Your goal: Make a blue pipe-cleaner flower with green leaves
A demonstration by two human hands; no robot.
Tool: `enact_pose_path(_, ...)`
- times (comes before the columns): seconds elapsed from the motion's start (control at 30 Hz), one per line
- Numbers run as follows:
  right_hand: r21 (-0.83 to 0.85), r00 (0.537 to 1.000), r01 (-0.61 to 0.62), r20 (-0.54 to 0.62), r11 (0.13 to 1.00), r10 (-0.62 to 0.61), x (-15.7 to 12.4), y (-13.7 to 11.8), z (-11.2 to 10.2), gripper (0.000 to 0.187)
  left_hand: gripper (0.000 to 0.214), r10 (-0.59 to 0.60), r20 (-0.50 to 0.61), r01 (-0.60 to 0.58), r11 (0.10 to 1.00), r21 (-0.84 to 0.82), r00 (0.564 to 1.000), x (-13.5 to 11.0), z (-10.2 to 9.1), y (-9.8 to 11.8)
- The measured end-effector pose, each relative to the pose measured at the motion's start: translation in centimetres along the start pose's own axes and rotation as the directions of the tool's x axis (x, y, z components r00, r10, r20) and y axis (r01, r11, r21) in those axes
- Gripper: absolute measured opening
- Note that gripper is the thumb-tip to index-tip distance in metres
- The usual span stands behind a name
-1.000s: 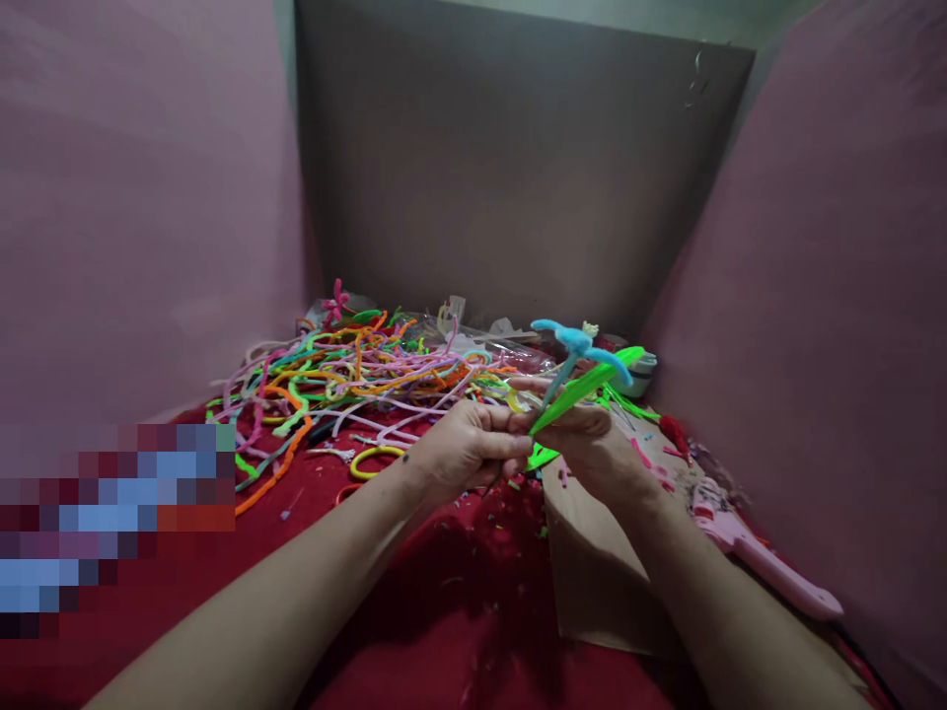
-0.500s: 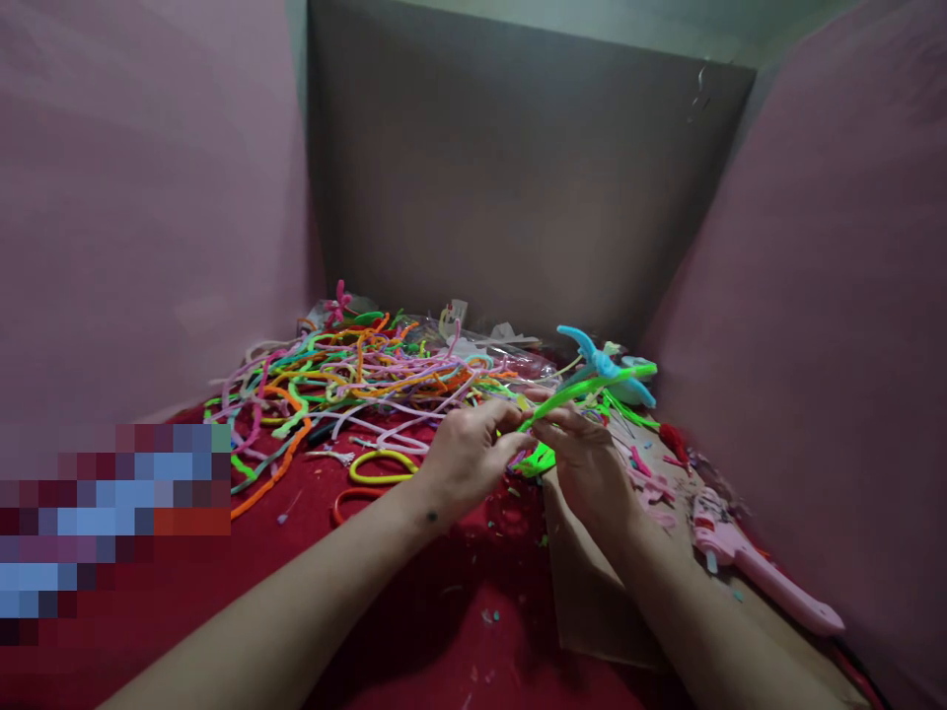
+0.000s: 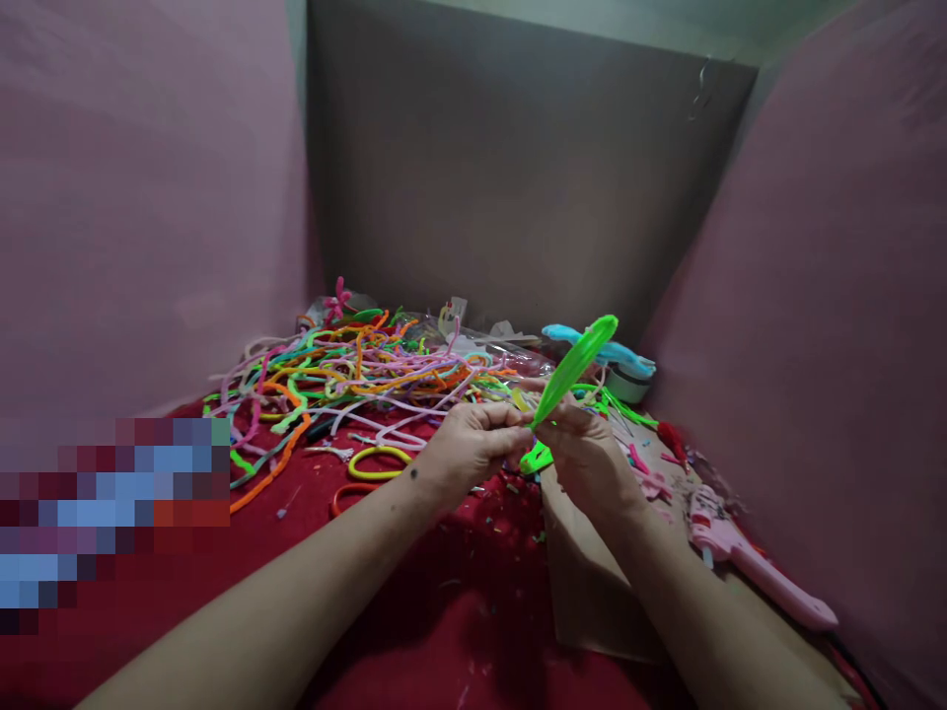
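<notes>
My left hand and my right hand meet over the red cloth, both pinched closed at the base of a neon green pipe-cleaner leaf. The leaf points up and to the right. Behind it, a light blue pipe-cleaner shape on the same piece pokes out to the right. A small green scrap shows just below my fingers.
A tangled heap of coloured pipe cleaners lies at the back left. A yellow loop rests near my left wrist. A pink glue gun lies at the right on a brown cardboard sheet. Pink and grey walls close in on three sides.
The green leaf has swung from nearly level to steeply upright, and the blue shape has turned behind it. Both hands stayed in place, pinching the base.
</notes>
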State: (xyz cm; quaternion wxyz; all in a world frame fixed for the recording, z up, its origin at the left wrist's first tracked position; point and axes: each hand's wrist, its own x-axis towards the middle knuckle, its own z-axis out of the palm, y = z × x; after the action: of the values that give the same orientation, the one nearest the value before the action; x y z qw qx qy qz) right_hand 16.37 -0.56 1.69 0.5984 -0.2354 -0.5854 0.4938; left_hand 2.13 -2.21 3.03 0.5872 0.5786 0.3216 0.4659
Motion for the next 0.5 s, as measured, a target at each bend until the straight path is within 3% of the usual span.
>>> enact_pose_path(0.27,-0.031,0.976,-0.1,0.193,0.994,0.105,-0.2,-0.3,-0.5,0.014,0.024,-0.122,0.303,0.173,0.974,-0.148,0.945,0.6,-1.7,-0.8)
enact_pose_path(0.4,-0.039,0.972,-0.145,0.179,0.989,0.15,-0.3,0.3,-0.5,0.017,0.029,-0.159,0.384,0.22,0.968,-0.119,0.91,0.5,-2.0,-0.7)
enact_pose_path(0.5,-0.038,0.993,-0.097,0.071,0.995,0.1,-0.4,1.1,-0.3,0.01,0.029,-0.145,0.359,0.18,0.982,-0.064,0.922,0.7,-2.0,-0.7)
